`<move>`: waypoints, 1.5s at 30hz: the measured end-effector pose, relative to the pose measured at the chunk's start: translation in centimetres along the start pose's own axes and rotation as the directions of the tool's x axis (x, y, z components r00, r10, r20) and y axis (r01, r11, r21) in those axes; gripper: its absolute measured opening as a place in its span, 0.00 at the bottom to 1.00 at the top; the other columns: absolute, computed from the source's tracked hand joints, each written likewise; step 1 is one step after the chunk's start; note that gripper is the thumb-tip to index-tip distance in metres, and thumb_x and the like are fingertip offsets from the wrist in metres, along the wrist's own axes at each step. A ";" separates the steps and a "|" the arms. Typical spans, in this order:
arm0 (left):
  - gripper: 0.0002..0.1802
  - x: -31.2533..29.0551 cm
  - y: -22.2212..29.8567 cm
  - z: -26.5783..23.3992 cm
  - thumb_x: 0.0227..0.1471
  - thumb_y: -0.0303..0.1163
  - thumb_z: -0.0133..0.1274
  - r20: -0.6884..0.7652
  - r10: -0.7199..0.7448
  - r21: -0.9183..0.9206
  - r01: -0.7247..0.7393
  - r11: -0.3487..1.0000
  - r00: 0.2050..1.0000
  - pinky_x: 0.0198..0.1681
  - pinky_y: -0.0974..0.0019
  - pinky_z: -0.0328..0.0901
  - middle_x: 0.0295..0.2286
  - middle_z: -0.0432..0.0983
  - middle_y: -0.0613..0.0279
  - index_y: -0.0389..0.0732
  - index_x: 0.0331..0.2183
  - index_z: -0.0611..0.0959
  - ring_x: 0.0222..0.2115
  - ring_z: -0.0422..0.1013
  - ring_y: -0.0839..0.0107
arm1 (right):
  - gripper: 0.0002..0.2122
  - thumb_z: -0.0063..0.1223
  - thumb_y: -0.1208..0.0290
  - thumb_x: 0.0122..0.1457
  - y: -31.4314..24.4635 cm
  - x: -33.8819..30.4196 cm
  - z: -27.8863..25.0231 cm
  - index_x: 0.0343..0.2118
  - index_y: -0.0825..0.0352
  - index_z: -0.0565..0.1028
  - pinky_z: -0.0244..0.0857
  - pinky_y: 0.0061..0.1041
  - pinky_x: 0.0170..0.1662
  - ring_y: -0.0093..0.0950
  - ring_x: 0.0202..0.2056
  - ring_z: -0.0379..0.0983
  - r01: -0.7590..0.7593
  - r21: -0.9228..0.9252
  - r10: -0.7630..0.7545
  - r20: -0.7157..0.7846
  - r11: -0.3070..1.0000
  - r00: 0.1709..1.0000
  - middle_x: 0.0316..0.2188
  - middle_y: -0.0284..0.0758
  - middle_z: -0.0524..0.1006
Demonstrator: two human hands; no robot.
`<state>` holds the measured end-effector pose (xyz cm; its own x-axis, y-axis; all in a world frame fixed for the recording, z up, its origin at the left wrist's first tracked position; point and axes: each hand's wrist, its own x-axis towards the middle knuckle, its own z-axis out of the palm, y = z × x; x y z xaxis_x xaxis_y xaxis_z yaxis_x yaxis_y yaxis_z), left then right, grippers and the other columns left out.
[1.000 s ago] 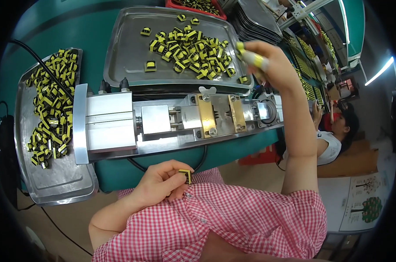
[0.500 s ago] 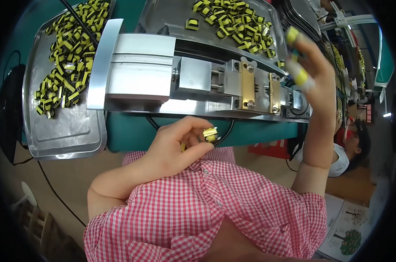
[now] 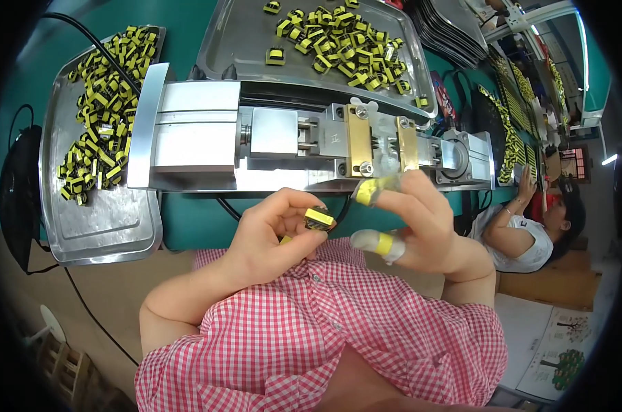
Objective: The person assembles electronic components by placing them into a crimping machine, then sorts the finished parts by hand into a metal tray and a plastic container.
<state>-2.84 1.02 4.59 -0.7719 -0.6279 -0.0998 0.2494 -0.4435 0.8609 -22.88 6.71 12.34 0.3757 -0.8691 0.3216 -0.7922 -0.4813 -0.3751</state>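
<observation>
Between the thumb and fingertips of my left hand [image 3: 259, 237] is a small transformer [image 3: 318, 218], a black part wrapped in yellow tape. A second bit of yellow shows lower in that palm, mostly hidden by the fingers. My right hand [image 3: 424, 230] is just to the right of it, thumb and forefinger apart with nothing between them. Pale coverings and yellow tape wrap those two fingertips. Beyond both hands lies a metal clamping fixture [image 3: 273, 130] with two brass-coloured jaw plates [image 3: 359, 142]; the raised right fingers lie close to its near edge.
A metal tray [image 3: 112, 237] on the left holds many yellow-and-black transformers. Another tray [image 3: 235, 27] behind the fixture holds more. Black cables run by the left tray and under the fixture. At the right, a co-worker [image 3: 523, 237] sits beside further rows of parts.
My right hand has come back from the fixture's far right end toward my left hand. The transformer in my left hand has turned slightly. The view has shifted a little.
</observation>
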 end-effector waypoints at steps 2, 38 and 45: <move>0.17 0.3 0.7 0.3 0.46 0.20 0.51 0.001 -0.056 -0.047 0.056 0.997 0.998 0.20 0.81 0.61 0.24 0.71 0.64 0.34 0.40 0.67 0.20 0.67 0.82 | 0.23 0.66 0.65 0.35 0.0 -0.3 0.6 0.34 0.68 0.70 0.54 0.23 0.23 0.29 0.22 0.62 -0.005 0.032 0.006 -0.036 0.999 0.999 0.22 0.35 0.67; 0.16 0.3 -0.3 -1.2 0.56 0.41 0.38 0.030 -0.435 -0.400 0.409 0.820 0.900 0.17 0.72 0.58 0.18 0.67 0.57 0.38 0.35 0.70 0.13 0.62 0.72 | 0.17 0.61 0.76 0.38 1.6 1.5 -3.4 0.34 0.70 0.71 0.62 0.23 0.27 0.28 0.23 0.69 -0.278 -0.275 0.295 0.021 0.920 0.955 0.25 0.36 0.72; 0.22 0.1 -0.8 -1.6 0.58 0.45 0.32 0.207 -0.439 -0.340 0.485 0.806 0.874 0.13 0.73 0.58 0.13 0.67 0.60 0.34 0.33 0.68 0.10 0.62 0.73 | 0.14 0.60 0.74 0.38 3.3 3.0 -4.1 0.31 0.68 0.71 0.63 0.28 0.27 0.33 0.23 0.70 -0.223 -0.438 0.303 0.121 0.871 0.945 0.24 0.37 0.73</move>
<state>-2.21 0.29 3.11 -0.9056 -0.2215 -0.3617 0.0252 -0.8794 0.4754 -26.36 2.97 15.63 0.1734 -0.9812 0.0846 -0.9843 -0.1755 -0.0180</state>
